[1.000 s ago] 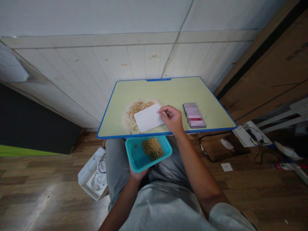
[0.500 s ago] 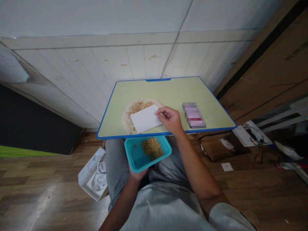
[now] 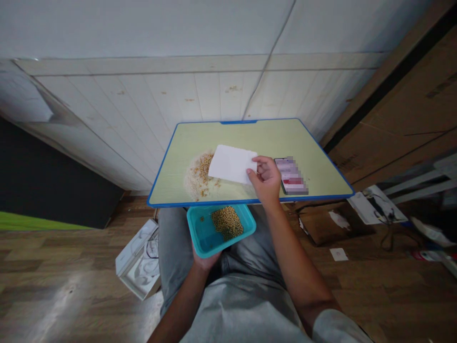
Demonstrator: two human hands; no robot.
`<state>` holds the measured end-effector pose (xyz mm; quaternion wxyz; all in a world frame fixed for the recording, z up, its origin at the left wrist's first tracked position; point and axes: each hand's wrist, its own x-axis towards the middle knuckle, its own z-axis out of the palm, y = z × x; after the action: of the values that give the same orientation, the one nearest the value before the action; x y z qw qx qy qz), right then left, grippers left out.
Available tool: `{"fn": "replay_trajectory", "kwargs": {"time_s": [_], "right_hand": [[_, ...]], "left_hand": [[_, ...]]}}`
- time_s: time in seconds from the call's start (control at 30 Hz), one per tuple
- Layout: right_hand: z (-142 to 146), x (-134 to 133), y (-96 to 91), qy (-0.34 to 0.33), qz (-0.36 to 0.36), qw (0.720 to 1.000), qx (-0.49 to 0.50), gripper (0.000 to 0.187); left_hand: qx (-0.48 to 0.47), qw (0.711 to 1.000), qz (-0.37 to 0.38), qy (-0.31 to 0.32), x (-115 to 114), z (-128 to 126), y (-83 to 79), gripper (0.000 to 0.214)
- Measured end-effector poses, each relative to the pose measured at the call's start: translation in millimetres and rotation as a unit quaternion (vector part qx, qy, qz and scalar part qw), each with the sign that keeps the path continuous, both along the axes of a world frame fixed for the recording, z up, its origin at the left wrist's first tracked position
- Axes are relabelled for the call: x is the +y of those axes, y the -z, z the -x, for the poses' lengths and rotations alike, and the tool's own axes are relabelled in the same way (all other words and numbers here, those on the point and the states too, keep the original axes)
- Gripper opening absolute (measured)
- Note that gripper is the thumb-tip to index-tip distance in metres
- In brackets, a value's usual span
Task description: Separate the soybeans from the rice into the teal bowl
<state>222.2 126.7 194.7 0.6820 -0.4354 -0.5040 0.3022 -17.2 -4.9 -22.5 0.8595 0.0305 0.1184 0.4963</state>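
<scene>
My right hand [image 3: 267,180] pinches the right end of a white card [image 3: 232,163], thumb on its near face. The card is over the table, partly covering a heap of pale grains [image 3: 192,181] mixed with yellowish soybeans [image 3: 203,164]. Below the table's near edge, my left hand [image 3: 207,260] holds a turquoise plastic tub [image 3: 194,240] from underneath, above my lap; most of its fingers are hidden by the tub. Inside the tub, soybeans [image 3: 228,223] are gathered toward the right, with a few at the left.
The small table [image 3: 278,136] has a pale green top and blue rim, against a white panelled wall. A phone [image 3: 291,176] lies at its right, close to my right hand. On the floor are an open white box [image 3: 139,262] at left and a brown carton [image 3: 328,224] at right.
My right hand has moved right with the card and turned it, uncovering more soybeans and grains at the left of the heap. The tub stays at nearly the same place in my left hand.
</scene>
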Motion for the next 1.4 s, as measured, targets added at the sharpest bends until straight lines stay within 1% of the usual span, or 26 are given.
{"fn": "replay_trajectory", "kwargs": {"time_s": [0.07,0.17,0.27,0.37,0.47,0.6,0.77,0.9,1.03,1.17,1.27,1.4], "right_hand": [[-3.0,-13.2,1.5,0.022,0.014,1.0,-0.009,0.027],[-9.2,-35.7,3.2,0.042,0.015,0.997,-0.07,0.024],[-12.6,-55.1,1.3,0.019,0.002,0.993,-0.119,0.024],[-9.9,-68.4,-1.3,-0.01,-0.001,0.99,-0.143,0.021],[-3.0,-75.8,0.1,-0.027,0.006,0.987,-0.158,0.018],[5.8,-77.5,6.1,-0.034,0.018,0.984,-0.174,0.017],[9.9,-72.3,10.2,0.0,0.034,0.986,-0.163,0.019],[6.4,-68.6,10.8,0.026,0.041,0.988,-0.149,0.019],[-4.7,-63.7,9.9,0.077,0.046,0.985,-0.149,0.018],[-18.1,-57.4,7.1,0.134,0.051,0.979,-0.146,0.018],[-22.7,-55.1,4.0,0.148,0.056,0.976,-0.152,0.018],[-20.3,-54.4,-0.5,0.142,0.044,0.978,-0.148,0.017]], "left_hand": [[0.001,1.0,0.001,-0.006,0.6,-2.9,-10.9,0.084],[0.005,1.0,0.009,-0.021,0.5,-7.8,-29.0,0.083],[0.005,1.0,0.015,-0.027,0.7,-12.6,-42.9,0.079],[0.008,0.999,0.019,-0.03,2.2,-15.9,-49.5,0.075],[0.011,0.999,0.022,-0.029,3.3,-16.3,-49.3,0.073],[0.013,0.999,0.024,-0.03,3.7,-13.0,-42.1,0.072],[0.003,0.999,0.021,-0.031,4.2,-7.5,-32.6,0.074],[-0.019,0.999,0.004,-0.037,2.9,-5.7,-29.6,0.075],[-0.018,0.999,-0.003,-0.028,0.7,-6.9,-32.2,0.078],[-0.015,1.0,-0.002,-0.022,-1.6,-7.8,-39.9,0.08],[-0.018,1.0,-0.003,-0.016,-2.6,-6.9,-45.0,0.082],[-0.03,0.999,-0.009,-0.018,-3.8,-6.0,-48.7,0.081]]}}
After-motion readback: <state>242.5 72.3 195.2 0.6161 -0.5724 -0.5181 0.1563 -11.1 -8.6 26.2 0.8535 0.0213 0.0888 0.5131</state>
